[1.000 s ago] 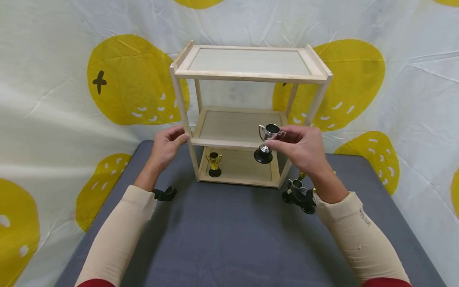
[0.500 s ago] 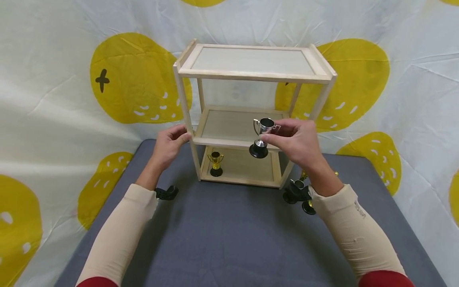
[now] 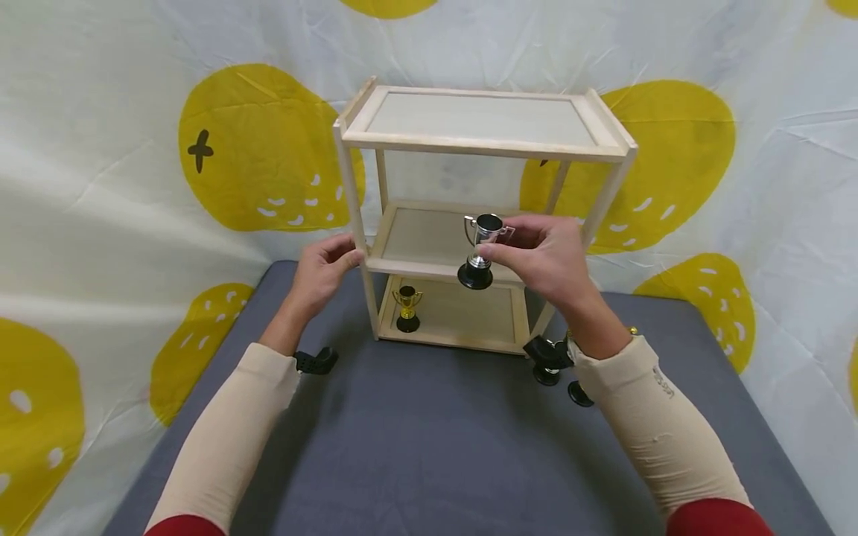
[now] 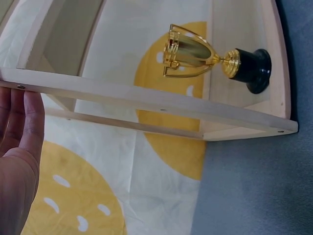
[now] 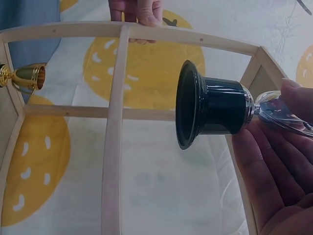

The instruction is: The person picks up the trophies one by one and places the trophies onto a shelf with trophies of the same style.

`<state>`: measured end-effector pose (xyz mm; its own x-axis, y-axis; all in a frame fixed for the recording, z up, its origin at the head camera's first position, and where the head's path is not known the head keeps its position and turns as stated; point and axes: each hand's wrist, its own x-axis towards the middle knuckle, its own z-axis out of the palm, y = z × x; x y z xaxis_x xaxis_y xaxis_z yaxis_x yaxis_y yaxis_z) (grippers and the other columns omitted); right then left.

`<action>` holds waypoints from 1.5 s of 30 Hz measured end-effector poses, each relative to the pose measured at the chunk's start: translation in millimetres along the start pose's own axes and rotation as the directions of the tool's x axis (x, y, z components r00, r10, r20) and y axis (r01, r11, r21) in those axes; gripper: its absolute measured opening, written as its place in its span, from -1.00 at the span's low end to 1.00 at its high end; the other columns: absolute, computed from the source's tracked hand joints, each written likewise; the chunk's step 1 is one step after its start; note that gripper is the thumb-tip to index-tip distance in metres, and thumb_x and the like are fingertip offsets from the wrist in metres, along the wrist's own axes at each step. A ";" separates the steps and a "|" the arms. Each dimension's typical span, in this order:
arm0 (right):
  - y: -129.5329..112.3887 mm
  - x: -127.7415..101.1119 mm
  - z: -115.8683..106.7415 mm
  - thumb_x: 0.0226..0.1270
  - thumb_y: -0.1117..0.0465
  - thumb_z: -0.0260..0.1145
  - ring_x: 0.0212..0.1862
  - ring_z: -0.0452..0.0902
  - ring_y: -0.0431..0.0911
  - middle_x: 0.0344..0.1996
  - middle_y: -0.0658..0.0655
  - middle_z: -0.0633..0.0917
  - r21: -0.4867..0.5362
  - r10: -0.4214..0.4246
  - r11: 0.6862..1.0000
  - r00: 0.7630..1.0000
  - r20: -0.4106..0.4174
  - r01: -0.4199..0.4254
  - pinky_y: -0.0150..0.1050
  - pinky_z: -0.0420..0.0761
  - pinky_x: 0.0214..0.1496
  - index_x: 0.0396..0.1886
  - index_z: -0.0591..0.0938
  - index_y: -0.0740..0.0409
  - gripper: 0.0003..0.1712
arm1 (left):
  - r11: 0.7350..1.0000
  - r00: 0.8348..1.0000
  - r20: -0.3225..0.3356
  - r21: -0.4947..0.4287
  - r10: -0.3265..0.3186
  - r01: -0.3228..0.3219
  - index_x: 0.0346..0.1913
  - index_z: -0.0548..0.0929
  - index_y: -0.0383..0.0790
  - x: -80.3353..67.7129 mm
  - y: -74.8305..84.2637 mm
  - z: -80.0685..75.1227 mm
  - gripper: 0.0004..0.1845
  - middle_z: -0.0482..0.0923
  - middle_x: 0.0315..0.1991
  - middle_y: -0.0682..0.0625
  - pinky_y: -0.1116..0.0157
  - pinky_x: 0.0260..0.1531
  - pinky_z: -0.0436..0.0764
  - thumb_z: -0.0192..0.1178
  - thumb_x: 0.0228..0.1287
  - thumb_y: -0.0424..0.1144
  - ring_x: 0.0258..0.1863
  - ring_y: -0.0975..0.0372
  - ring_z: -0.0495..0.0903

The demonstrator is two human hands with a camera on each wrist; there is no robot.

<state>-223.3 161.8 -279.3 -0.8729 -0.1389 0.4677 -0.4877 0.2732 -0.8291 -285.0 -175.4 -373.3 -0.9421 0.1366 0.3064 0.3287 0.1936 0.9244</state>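
Observation:
My right hand (image 3: 546,257) pinches a small silver trophy cup (image 3: 484,237) by its body, nearly upright, in front of the middle shelf's front rail. In the right wrist view its black base (image 5: 215,105) points left, the hollow underside showing. My left hand (image 3: 322,272) grips the left front post of a pale wooden three-tier shelf (image 3: 485,146) at middle-shelf height, thumb against the wood. A gold trophy cup (image 3: 407,309) with a black base stands at the left of the bottom shelf. It also shows large in the left wrist view, the gold cup (image 4: 193,51) beyond the post.
On the grey tabletop (image 3: 429,447), right of the shelf, more trophies stand, including one with a black base (image 3: 546,374), partly hidden behind my right wrist and its camera. A white curtain (image 3: 268,30) with yellow shapes hangs close behind the shelf.
My right hand has carried the silver trophy leftward and slightly up along the middle shelf's front. My left hand keeps its place on the post. The head view has shifted a little.

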 end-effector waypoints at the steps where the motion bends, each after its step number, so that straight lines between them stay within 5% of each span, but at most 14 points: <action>1: -0.1 0.8 1.0 0.09 0.36 0.64 -0.47 0.70 -0.26 -0.51 -0.23 0.78 0.000 -0.002 1.000 1.000 -0.001 0.002 -0.44 0.65 -0.38 -0.20 0.82 0.38 -0.72 | 1.000 1.000 0.001 0.004 0.001 -0.001 0.23 0.66 -0.46 -0.2 -0.1 -0.2 -0.61 0.69 -0.14 0.26 0.49 -0.05 0.64 0.27 0.49 -0.28 -0.12 0.38 0.64; 8: -1.0 7.5 7.5 0.07 0.33 0.66 -0.44 0.73 -0.27 -0.50 -0.27 0.78 -0.016 -0.001 1.000 1.000 0.003 0.001 -0.44 0.69 -0.32 -0.16 0.83 0.36 -0.68 | 1.000 1.000 0.007 -0.009 -0.001 0.001 0.22 0.66 -0.45 -0.1 1.8 0.0 -0.63 0.68 -0.16 0.28 0.36 0.00 0.67 0.27 0.49 -0.28 -0.12 0.36 0.63; 26: -1.8 26.4 26.4 0.14 0.27 0.63 -0.41 0.73 -0.25 -0.49 -0.18 0.77 -0.044 -0.045 0.998 0.999 0.030 0.047 -0.43 0.67 -0.30 -0.25 0.84 0.31 -0.77 | 1.000 1.000 -0.011 0.013 0.017 -0.017 0.19 0.67 -0.46 -0.4 0.3 -3.9 -0.63 0.68 -0.19 0.30 0.43 -0.04 0.65 0.26 0.49 -0.26 -0.15 0.38 0.63; 33: -1.4 29.1 30.6 0.13 0.22 0.64 -0.37 0.77 -0.22 -0.46 -0.10 0.81 -0.024 0.010 1.000 1.000 0.021 -0.010 -0.40 0.69 -0.26 -0.27 0.85 0.26 -0.77 | 1.000 1.000 -0.003 0.005 0.017 -0.017 0.19 0.67 -0.48 -0.2 -1.7 -0.6 -0.62 0.70 -0.18 0.25 0.42 -0.03 0.66 0.27 0.49 -0.26 -0.14 0.37 0.64; 42: -4.6 34.0 33.9 0.15 -0.01 0.64 -0.32 0.72 -0.09 -0.41 -0.03 0.82 -0.134 0.090 0.987 0.995 0.034 -0.084 -0.31 0.55 -0.33 -0.31 0.86 -0.01 -0.77 | 1.000 1.000 -0.008 0.004 0.016 -0.016 0.18 0.68 -0.46 1.8 0.0 1.2 -0.64 0.71 -0.13 0.07 0.35 -0.03 0.68 0.27 0.48 -0.28 -0.15 0.35 0.65; 45: -4.0 37.1 38.2 0.16 0.06 0.65 -0.31 0.74 -0.08 -0.39 0.01 0.83 -0.098 0.070 0.993 0.997 0.040 -0.066 -0.34 0.63 -0.28 -0.30 0.86 0.07 -0.78 | 1.000 1.000 -0.009 0.007 0.015 -0.015 0.17 0.69 -0.45 2.2 -0.3 1.3 -0.65 0.71 -0.15 0.11 0.39 -0.05 0.67 0.28 0.48 -0.28 -0.15 0.35 0.64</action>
<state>-254.2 119.3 -270.3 -0.9046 -0.1576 0.3960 -0.4258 0.3736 -0.8240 -287.1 -173.9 -373.3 -0.9375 0.1306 0.3225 0.3434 0.1982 0.9180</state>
